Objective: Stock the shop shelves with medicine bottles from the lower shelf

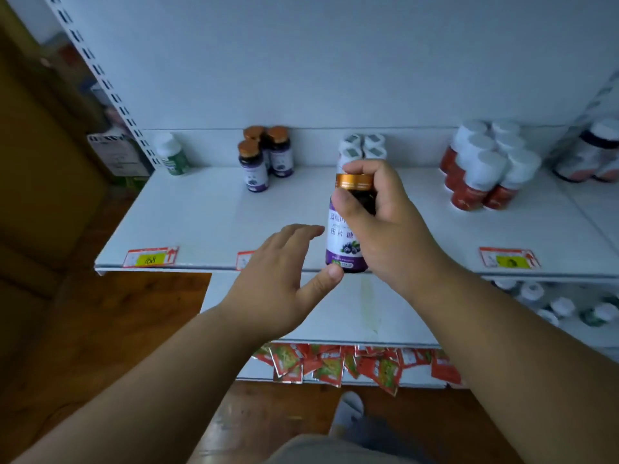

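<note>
White shelf (207, 222) — right hand (385, 226) gripping purple bottle (343, 242), left hand (284, 279) open

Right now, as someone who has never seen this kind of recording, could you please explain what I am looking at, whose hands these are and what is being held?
There is no machine here. A person wears a wide-angle camera on the head, so the single picture looks forward and down along their own arms at a white shop shelf. The right hand grips a purple-labelled bottle with a copper cap, held upright in front of the shelf. The left hand is open beside it, its thumb touching the bottle's base. On the shelf stand three matching purple bottles, a green-labelled bottle at the left, a cluster of white bottles behind the hand, and red bottles with white caps at the right. Price tags sit on the front edge. Red sachets lie on the bottom shelf.
</note>
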`<move>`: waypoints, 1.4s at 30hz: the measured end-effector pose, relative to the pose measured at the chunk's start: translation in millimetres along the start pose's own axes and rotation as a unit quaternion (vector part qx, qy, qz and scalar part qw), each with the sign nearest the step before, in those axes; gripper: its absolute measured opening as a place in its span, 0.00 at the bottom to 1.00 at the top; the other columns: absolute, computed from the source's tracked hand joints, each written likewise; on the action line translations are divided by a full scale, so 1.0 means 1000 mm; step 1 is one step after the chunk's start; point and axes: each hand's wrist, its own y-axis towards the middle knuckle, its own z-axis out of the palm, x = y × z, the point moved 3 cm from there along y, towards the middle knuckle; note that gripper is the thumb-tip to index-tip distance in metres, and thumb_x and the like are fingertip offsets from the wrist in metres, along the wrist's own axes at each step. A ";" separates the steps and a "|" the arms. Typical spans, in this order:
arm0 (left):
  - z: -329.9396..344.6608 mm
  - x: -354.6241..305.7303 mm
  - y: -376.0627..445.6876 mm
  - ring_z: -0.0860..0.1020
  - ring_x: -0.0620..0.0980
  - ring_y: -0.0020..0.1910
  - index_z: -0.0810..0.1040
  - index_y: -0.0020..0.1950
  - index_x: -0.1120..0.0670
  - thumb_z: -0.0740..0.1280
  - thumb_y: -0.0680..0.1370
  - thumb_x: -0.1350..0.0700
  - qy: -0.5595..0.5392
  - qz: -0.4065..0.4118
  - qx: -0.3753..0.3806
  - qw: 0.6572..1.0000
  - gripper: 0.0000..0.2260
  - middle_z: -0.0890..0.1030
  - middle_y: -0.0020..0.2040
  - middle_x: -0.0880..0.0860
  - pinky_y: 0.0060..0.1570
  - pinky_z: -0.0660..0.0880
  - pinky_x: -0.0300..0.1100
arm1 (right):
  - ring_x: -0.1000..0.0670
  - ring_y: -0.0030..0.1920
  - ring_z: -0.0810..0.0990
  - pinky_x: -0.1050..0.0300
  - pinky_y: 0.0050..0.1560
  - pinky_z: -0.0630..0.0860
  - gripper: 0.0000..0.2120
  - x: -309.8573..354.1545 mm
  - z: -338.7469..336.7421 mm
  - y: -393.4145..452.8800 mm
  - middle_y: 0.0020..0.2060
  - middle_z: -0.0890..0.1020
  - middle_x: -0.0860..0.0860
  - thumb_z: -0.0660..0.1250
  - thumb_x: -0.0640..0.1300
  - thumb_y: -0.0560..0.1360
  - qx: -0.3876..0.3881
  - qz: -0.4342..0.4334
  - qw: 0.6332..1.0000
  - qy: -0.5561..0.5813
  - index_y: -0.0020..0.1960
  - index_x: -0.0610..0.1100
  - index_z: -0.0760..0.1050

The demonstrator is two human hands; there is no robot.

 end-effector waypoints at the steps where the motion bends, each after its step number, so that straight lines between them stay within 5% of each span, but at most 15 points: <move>1: 0.000 0.011 0.008 0.68 0.47 0.69 0.64 0.76 0.49 0.46 0.75 0.26 0.003 -0.017 -0.004 1.000 0.39 0.70 0.71 0.48 0.67 0.68 0.50 | 0.61 0.46 0.80 0.57 0.55 0.78 0.11 -0.003 0.007 0.014 0.45 0.79 0.62 0.68 0.47 0.78 0.009 -0.007 1.000 -0.020 0.57 0.57 0.70; 6: -0.003 0.056 0.038 0.63 0.51 0.74 0.59 0.78 0.49 0.50 0.74 0.26 0.042 -0.122 0.018 0.991 0.40 0.64 0.76 0.50 0.71 0.62 0.48 | 0.58 0.51 0.79 0.55 0.59 0.75 0.18 -0.024 0.038 0.081 0.49 0.79 0.63 0.71 0.51 0.75 0.056 -0.018 0.988 -0.145 0.61 0.56 0.68; 14: -0.015 0.125 0.091 0.63 0.54 0.74 0.56 0.79 0.50 0.57 0.77 0.31 0.125 -0.157 0.016 0.980 0.36 0.62 0.78 0.51 0.71 0.62 0.51 | 0.52 0.54 0.74 0.60 0.52 0.67 0.24 -0.054 0.084 0.154 0.58 0.74 0.51 0.73 0.51 0.74 0.045 -0.008 0.957 -0.288 0.66 0.48 0.69; 22: -0.033 0.169 0.103 0.60 0.54 0.76 0.59 0.78 0.51 0.60 0.78 0.37 0.155 -0.049 -0.071 0.984 0.32 0.61 0.78 0.52 0.74 0.57 0.48 | 0.46 0.57 0.76 0.56 0.53 0.71 0.23 -0.068 0.116 0.186 0.57 0.77 0.47 0.75 0.48 0.72 0.001 -0.006 0.923 -0.386 0.64 0.45 0.73; 28: -0.050 0.183 0.141 0.39 0.51 0.79 0.44 0.81 0.53 0.57 0.81 0.40 0.210 0.061 -0.035 0.975 0.36 0.44 0.82 0.52 0.73 0.39 0.45 | 0.46 0.59 0.75 0.60 0.52 0.66 0.26 -0.070 0.128 0.198 0.61 0.72 0.45 0.74 0.45 0.74 0.001 0.022 0.910 -0.414 0.68 0.45 0.69; 34: -0.055 0.190 0.145 0.42 0.51 0.80 0.46 0.81 0.53 0.58 0.81 0.44 0.205 0.087 -0.013 0.975 0.34 0.48 0.82 0.51 0.74 0.41 0.46 | 0.44 0.58 0.76 0.57 0.52 0.71 0.29 -0.068 0.129 0.190 0.62 0.72 0.44 0.73 0.47 0.74 -0.019 0.048 0.898 -0.437 0.70 0.45 0.66; 38: -0.065 0.187 0.137 0.56 0.57 0.79 0.60 0.79 0.57 0.64 0.77 0.48 0.168 0.124 -0.063 0.976 0.33 0.62 0.78 0.57 0.76 0.55 0.54 | 0.44 0.60 0.75 0.55 0.55 0.71 0.31 -0.057 0.121 0.170 0.62 0.73 0.43 0.74 0.51 0.73 -0.053 0.051 0.900 -0.429 0.71 0.45 0.66; 42: -0.058 0.152 0.114 0.68 0.60 0.72 0.66 0.75 0.58 0.64 0.76 0.47 0.118 0.174 -0.077 0.975 0.29 0.70 0.73 0.58 0.71 0.64 0.57 | 0.46 0.61 0.74 0.57 0.59 0.69 0.23 -0.037 0.088 0.127 0.62 0.75 0.46 0.72 0.52 0.75 -0.099 0.031 0.882 -0.461 0.66 0.44 0.73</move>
